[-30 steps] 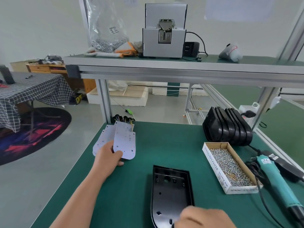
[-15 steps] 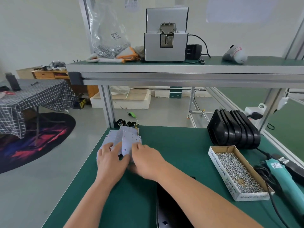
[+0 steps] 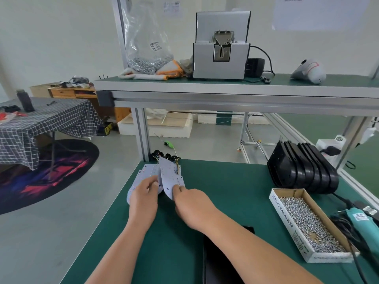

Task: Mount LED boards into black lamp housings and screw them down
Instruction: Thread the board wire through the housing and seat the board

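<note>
White perforated LED board (image 3: 171,179) tilted off its pile (image 3: 141,175), pinched by right hand (image 3: 192,203); pile pressed flat by left hand (image 3: 143,197). Black plastic lamp housing (image 3: 221,261) apparently unfilled; mounting, screwing ahead.

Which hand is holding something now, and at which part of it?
The right hand pinches the raised LED board at its near end. The left hand rests on the stack of boards beneath it.
</note>
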Motion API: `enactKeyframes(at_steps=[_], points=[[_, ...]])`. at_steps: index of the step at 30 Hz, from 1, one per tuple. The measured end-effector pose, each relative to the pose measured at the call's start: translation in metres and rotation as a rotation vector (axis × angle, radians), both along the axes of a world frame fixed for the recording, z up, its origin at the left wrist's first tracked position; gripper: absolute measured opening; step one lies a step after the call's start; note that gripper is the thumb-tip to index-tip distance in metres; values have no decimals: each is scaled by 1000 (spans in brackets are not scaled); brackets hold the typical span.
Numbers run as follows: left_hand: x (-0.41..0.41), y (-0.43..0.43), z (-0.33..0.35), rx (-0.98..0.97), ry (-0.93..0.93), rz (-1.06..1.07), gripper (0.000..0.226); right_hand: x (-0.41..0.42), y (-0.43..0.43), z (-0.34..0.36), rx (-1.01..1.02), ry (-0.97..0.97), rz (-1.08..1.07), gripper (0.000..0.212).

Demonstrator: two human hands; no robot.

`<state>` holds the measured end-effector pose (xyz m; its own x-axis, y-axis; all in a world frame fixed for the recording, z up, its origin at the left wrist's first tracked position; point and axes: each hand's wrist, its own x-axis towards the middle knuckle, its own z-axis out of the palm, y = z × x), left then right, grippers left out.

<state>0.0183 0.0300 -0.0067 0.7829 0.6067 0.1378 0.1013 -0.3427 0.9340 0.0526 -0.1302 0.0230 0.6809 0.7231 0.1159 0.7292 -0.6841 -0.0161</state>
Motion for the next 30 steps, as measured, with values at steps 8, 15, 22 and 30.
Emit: enactKeyframes(at_steps=[8, 15, 22, 30], points=[[9, -9, 1, -171, -2, -51, 26, 2, -9, 7, 6, 64, 46, 28], [13, 9, -5, -420, -85, 147, 30, 0, -16, 11, 19, 34, -3, 22], [9, 17, -3, -594, -281, 220, 40, -14, -23, 15, -131, -52, -21, 31], [4, 22, 5, -356, -339, 188, 40, -19, -18, 20, -256, -39, 46, 25]])
